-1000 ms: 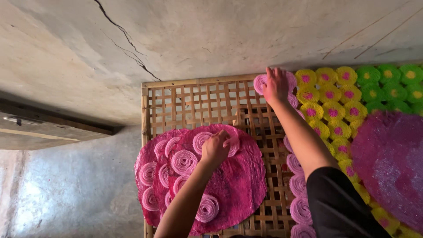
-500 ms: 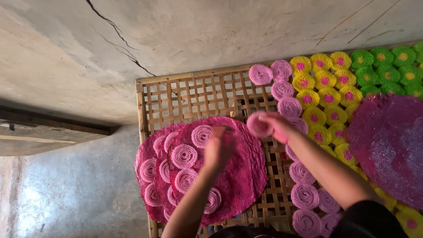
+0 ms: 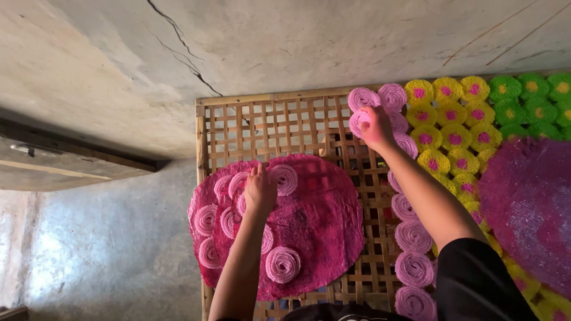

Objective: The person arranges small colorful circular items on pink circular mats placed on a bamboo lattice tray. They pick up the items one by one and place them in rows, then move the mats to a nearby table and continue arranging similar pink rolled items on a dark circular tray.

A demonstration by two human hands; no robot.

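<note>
My right hand (image 3: 376,126) reaches to the far side of a bamboo lattice rack (image 3: 279,128) and holds a pink coiled noodle disc (image 3: 358,122) against the rack, just below two other pink coils (image 3: 376,97). My left hand (image 3: 260,189) rests on a large round magenta mat (image 3: 309,223) that carries several loose pink coils (image 3: 282,264); its fingers touch the coils near the mat's far left edge. A column of pink coils (image 3: 411,238) runs down the rack under my right forearm.
Yellow coils with pink centres (image 3: 446,128) and green coils (image 3: 529,101) fill the rack's right part. A second large magenta mat (image 3: 529,202) lies at the right. A cracked concrete wall (image 3: 178,53) and a grey floor (image 3: 107,249) border the rack.
My right hand has carried a pink coil from the mat's edge out to the rack's far side and set it beside the column's top. The left hand has slid left over the mat.
</note>
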